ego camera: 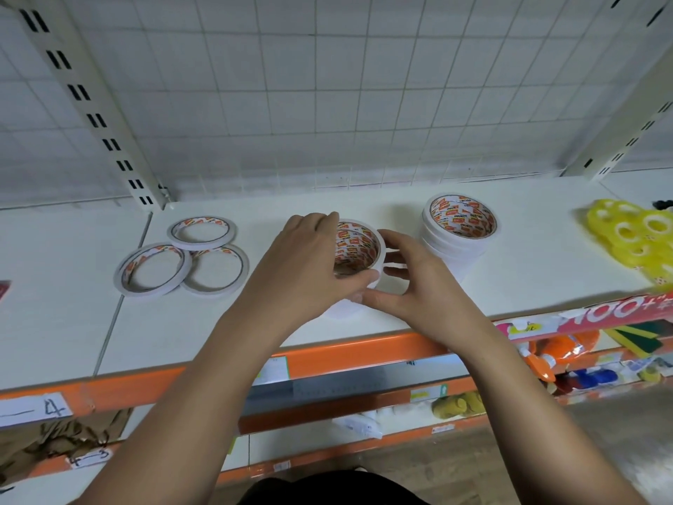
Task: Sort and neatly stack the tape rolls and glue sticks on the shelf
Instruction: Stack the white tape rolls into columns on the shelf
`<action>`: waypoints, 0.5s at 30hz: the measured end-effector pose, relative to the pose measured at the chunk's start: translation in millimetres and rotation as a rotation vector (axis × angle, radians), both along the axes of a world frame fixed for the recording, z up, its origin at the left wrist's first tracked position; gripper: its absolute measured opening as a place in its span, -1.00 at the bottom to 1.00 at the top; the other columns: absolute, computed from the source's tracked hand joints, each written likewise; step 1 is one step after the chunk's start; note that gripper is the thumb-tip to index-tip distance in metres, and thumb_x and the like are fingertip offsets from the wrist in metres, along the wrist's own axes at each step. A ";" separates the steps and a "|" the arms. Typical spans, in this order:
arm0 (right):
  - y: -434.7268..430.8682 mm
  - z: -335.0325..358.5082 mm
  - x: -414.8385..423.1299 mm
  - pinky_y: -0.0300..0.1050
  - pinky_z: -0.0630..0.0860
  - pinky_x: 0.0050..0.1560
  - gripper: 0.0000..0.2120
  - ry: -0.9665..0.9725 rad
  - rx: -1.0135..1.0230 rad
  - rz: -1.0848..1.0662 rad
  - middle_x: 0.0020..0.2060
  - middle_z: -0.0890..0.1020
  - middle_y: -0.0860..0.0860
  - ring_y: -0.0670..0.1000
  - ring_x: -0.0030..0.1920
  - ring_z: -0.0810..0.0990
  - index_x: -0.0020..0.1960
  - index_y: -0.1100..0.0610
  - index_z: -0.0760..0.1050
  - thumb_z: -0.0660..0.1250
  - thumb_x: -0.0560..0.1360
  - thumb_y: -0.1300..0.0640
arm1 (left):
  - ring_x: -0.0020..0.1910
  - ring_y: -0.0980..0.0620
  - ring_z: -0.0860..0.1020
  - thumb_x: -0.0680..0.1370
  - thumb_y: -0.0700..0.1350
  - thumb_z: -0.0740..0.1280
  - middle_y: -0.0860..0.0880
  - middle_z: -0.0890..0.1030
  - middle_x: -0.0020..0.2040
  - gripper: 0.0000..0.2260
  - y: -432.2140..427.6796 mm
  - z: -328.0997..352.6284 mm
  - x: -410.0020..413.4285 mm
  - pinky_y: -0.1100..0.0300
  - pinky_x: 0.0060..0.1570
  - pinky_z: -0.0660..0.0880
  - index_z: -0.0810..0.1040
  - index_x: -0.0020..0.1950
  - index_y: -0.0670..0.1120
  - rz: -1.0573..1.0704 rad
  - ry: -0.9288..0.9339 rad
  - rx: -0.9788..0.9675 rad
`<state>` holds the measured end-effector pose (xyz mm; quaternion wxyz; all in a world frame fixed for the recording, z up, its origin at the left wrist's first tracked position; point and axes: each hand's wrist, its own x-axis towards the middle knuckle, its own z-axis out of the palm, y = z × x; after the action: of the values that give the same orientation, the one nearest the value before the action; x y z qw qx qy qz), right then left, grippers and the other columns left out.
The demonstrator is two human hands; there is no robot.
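Left hand [309,256] and right hand [411,282] both close their grip round the tape stack [358,246], near the shelf [528,282] front edge, apart from the loose rolls [185,258].

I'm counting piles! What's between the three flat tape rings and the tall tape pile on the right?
In the head view, another tape stack, gripped by the left hand and right hand.

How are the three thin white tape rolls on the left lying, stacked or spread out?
Spread out: the three thin white tape rolls lie flat on the white shelf, the rear one overlapping the front two.
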<state>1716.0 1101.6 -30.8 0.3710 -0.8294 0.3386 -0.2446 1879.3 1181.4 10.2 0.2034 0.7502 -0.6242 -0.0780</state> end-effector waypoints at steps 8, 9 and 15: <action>-4.0 6.6 -8.5 -0.08 0.57 0.17 -0.09 0.148 -0.138 -0.034 0.25 0.54 -0.09 -0.16 0.11 0.56 0.47 0.03 0.33 0.40 0.26 -0.42 | 0.22 0.02 0.44 0.28 0.29 0.51 0.02 0.50 0.26 -0.26 16.1 -9.6 30.0 0.16 0.03 0.33 0.43 0.36 0.02 0.060 0.104 0.067; -4.1 7.6 -7.8 -0.07 0.57 0.15 -0.10 0.156 -0.159 -0.030 0.23 0.55 -0.07 -0.15 0.10 0.57 0.47 0.03 0.34 0.39 0.27 -0.42 | 0.20 0.02 0.46 0.29 0.28 0.51 0.03 0.52 0.24 -0.29 16.0 -10.9 30.6 0.16 0.01 0.33 0.45 0.36 0.05 0.050 0.114 0.066; -1.2 11.1 -4.4 -0.03 0.60 0.07 -0.28 0.148 -0.197 0.003 0.10 0.63 0.00 -0.10 0.00 0.62 0.36 0.04 0.45 0.38 0.33 -0.34 | 0.09 -0.01 0.53 0.34 0.26 0.48 0.00 0.60 0.10 -0.42 13.9 -13.2 29.8 0.14 -0.07 0.36 0.54 0.28 0.05 0.007 0.069 0.058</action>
<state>1711.5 1100.5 -19.7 0.2619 -0.8781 0.3380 -0.2145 1909.2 1195.3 -3.0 0.2032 0.7548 -0.6119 -0.1210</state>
